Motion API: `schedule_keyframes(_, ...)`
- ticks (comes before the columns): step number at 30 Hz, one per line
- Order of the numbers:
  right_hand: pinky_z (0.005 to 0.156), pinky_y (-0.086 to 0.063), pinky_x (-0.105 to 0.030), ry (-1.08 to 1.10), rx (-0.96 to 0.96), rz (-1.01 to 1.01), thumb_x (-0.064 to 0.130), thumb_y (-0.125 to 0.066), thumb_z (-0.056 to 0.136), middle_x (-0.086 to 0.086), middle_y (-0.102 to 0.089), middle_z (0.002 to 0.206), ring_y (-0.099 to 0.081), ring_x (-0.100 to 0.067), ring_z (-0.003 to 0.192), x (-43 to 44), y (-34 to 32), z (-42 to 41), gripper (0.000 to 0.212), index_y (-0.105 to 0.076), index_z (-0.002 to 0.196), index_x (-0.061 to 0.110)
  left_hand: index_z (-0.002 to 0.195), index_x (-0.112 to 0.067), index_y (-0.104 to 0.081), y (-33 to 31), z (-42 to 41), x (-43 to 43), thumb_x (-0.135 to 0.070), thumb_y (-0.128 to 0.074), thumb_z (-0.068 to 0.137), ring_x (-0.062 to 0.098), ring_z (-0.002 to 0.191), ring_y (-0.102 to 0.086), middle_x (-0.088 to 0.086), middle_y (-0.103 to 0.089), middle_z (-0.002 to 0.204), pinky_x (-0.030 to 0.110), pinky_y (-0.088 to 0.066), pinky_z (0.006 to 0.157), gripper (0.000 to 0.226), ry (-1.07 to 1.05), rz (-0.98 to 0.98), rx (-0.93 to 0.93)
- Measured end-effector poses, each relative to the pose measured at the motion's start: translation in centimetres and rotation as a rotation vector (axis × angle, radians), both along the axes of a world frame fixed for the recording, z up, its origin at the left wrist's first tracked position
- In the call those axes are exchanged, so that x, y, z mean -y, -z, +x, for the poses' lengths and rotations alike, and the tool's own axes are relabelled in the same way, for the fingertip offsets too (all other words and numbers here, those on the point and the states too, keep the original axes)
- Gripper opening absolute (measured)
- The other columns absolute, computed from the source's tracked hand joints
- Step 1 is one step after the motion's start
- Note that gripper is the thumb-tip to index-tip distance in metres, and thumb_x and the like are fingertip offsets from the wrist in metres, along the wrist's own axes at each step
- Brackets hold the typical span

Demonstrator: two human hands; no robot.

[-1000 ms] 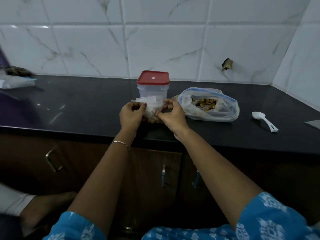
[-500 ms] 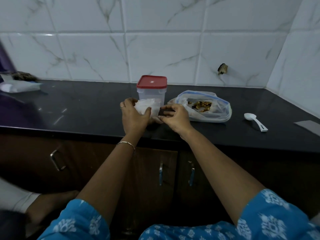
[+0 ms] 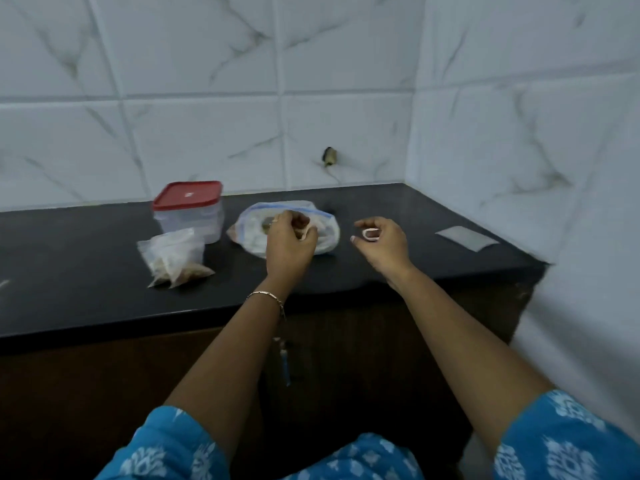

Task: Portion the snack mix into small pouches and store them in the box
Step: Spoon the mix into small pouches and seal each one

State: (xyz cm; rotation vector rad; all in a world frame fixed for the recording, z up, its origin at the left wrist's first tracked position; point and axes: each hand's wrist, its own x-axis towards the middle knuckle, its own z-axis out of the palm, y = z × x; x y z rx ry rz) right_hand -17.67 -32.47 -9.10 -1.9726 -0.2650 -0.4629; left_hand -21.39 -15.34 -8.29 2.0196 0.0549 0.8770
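A clear box with a red lid (image 3: 188,209) stands at the back of the black counter (image 3: 86,271). Small filled pouches (image 3: 173,259) lie in a heap just in front of it. To their right sits the large zip bag of snack mix (image 3: 323,237). My left hand (image 3: 289,242) is over the bag's mouth, its curled fingers at the rim, which it seems to pinch. Right of the bag, just above the counter, my right hand (image 3: 382,242) curls round a small white spoon (image 3: 370,234); only the spoon's bowl shows.
A flat grey empty pouch or sheet (image 3: 465,238) lies near the counter's right end, by the tiled side wall. The counter's front edge runs just below my wrists, with dark cabinet doors underneath.
Both hands let go of the pouch, which now lies in front of the box. My left hand moved right to the big bag. My right hand moved right and picked up the spoon. The view swung right.
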Motion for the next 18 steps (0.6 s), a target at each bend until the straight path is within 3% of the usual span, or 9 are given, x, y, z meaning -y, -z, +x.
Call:
schedule_keyframes(5, 0.098, -0.047, -0.034, 0.278, -0.017, -0.116, 0.022, -0.068, 0.086, 0.000, -0.064, 0.117, -0.056, -0.019, 0.115, 9.0, 1.0, 1.2, 0.022, -0.068, 0.108, 0.023, 0.090, -0.019, -0.058, 0.9, 2.2, 6.3, -0.016, -0.070, 0.084, 0.013, 0.077, -0.059, -0.004, -0.062, 0.087, 0.024, -0.047, 0.071, 0.014, 0.223, 0.038, -0.078)
schedule_keyframes(10, 0.105, -0.038, -0.038, 0.423, -0.082, -0.314, 0.021, -0.063, 0.089, -0.008, -0.056, 0.134, -0.048, -0.027, 0.126, 15.6, 1.9, 1.8, 0.044, -0.055, 0.132, 0.012, 0.091, -0.017, -0.061, 2.1, 3.8, 10.2, -0.012, -0.068, 0.086, -0.001, 0.073, -0.057, -0.012, -0.060, 0.082, 0.007, -0.044, 0.067, 0.010, 0.318, 0.094, -0.090)
schedule_keyframes(15, 0.107, -0.036, -0.041, 0.372, -0.164, -0.564, 0.032, -0.053, 0.095, -0.010, -0.045, 0.146, -0.042, -0.029, 0.133, 18.8, 2.0, 3.2, 0.053, -0.043, 0.143, 0.011, 0.097, -0.018, -0.061, 2.1, 5.5, 11.1, -0.022, -0.066, 0.089, 0.003, 0.074, -0.057, -0.010, -0.061, 0.085, 0.016, -0.042, 0.067, 0.010, 0.303, 0.192, -0.119)
schedule_keyframes(18, 0.091, -0.046, -0.038, 0.440, -0.118, -0.763, 0.036, -0.047, 0.097, -0.012, -0.062, 0.125, -0.056, -0.031, 0.115, 18.9, 1.8, 3.6, 0.039, -0.061, 0.124, 0.012, 0.096, -0.018, -0.061, 2.3, 6.5, 10.9, -0.025, -0.066, 0.089, 0.005, 0.072, -0.056, -0.009, -0.061, 0.081, 0.022, -0.042, 0.069, 0.011, 0.261, 0.191, -0.134)
